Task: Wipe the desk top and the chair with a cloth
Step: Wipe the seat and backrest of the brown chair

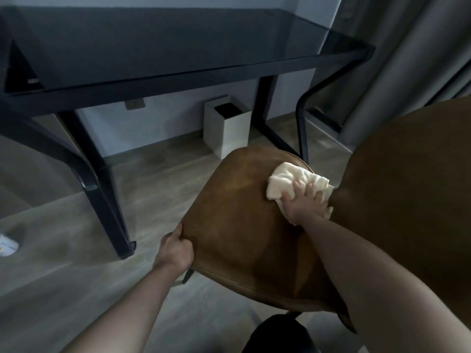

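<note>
A brown leather chair (242, 220) stands in front of me, its seat facing up and its backrest (407, 200) rising on the right. My right hand (300, 203) presses a crumpled cream cloth (293, 180) onto the far right part of the seat, near the backrest. My left hand (175, 248) grips the seat's left edge, thumb on top. The desk (178, 42) with a dark glass top and black frame stands beyond the chair.
A white square bin (229, 133) sits on the floor under the desk. Black desk legs (102, 179) stand to the left of the chair. Grey curtains (413, 47) hang at the right. A small white object (7, 247) lies on the floor at far left.
</note>
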